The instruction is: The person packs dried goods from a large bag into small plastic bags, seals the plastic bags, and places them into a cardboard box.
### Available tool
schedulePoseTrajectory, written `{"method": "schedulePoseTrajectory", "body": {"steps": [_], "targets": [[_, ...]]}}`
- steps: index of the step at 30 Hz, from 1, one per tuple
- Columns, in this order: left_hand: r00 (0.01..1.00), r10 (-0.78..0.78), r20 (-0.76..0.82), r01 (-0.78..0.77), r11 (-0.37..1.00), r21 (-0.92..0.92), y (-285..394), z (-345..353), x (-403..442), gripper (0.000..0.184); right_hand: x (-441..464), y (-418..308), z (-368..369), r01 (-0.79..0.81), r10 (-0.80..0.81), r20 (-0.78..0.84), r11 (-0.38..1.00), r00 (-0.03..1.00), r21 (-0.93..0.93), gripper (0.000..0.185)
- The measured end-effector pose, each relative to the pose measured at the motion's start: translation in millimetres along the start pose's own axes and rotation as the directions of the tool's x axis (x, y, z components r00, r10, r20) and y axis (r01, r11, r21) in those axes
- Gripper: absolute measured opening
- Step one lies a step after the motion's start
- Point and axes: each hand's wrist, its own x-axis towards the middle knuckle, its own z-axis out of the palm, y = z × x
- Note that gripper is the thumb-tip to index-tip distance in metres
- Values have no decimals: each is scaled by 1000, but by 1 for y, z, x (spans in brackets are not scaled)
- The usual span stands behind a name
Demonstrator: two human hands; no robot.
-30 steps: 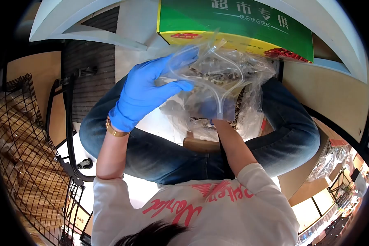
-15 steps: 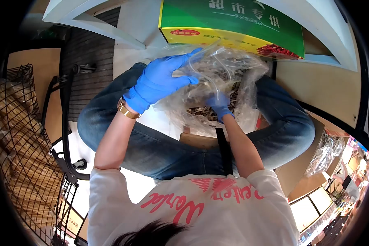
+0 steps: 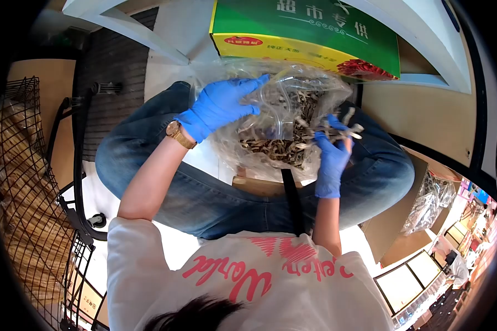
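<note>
Reading from where I stood, I made out 超市专供 in white on the green face of a carton (image 3: 243, 22), above a yellow side with a red oval label (image 3: 243, 41) too small to decipher. On the seated person's white shirt (image 3: 298, 306), slanting pink script spelled "World"; folds distorted the other word.

Out to the side of a big clear sack (image 3: 226, 144), the gloved right hand (image 3: 331, 163) gripped a small bunch of dried strips (image 3: 337, 133) between thumb and fingers. Most of the bunch lay crosswise, a pale end jutting to the right, while one piece stuck up toward the carton.

The gloved left hand (image 3: 220, 106) was at the edge of a smaller clear bag (image 3: 284, 102), thumb and forefinger apart; whether they pinched the film I couldn't tell. That bag rested over the sack, too crumpled for its long axis to be judged.

Between the person's knees, the sack held a heap of similar brown strips (image 3: 276, 149). Over to the left, a wire basket (image 3: 38, 193) contained straw-coloured goods; to the right, a cardboard box (image 3: 400, 243) had clear plastic (image 3: 432, 203) crumpled at its top.
</note>
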Motion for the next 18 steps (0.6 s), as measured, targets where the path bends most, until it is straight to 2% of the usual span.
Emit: {"method": "schedulePoseTrajectory", "body": {"steps": [1, 3, 7, 9, 10, 11, 13, 14, 15, 18], "targets": [[1000, 19, 19, -19, 1000, -5, 0, 3, 0, 71, -2, -18, -3, 37, -36, -36, 999, 999, 13, 43], [998, 64, 3, -64, 998, 23, 0, 13, 0, 72, 3, -33, -6, 286, -289, -115, 957, 950, -41, 42], [973, 215, -90, -210, 976, 63, 9, 23, -1, 73, 5, -61, 11, 308, -311, -132, 950, 941, -45, 43], [970, 229, -83, -230, 973, 2, 18, 21, -1, 73, 8, -50, 20, 520, -525, 1, 842, 851, -143, 47], [968, 239, -77, -244, 968, -58, 21, 20, 0, 73, 4, -49, 21, 450, -443, 80, 886, 893, -113, 51], [967, 242, -76, -246, 968, -57, 23, 20, -1, 73, 3, -52, 21, 451, -444, 78, 885, 892, -113, 51], [965, 247, -90, -255, 962, -95, 25, 21, -2, 75, 2, -61, 22, 686, -601, 330, 626, 728, -371, 55], [965, 246, -90, -255, 962, -97, 26, 21, -2, 75, 2, -65, 23, 653, -552, 366, 710, 749, -265, 57], [963, 250, -99, -261, 958, -119, 26, 22, -2, 76, 2, -72, 22, 652, -550, 367, 710, 750, -266, 57], [962, 251, -110, -264, 956, -125, 26, 25, -2, 77, 7, -87, 15, 650, -403, 596, 707, 695, -280, 62]]}}
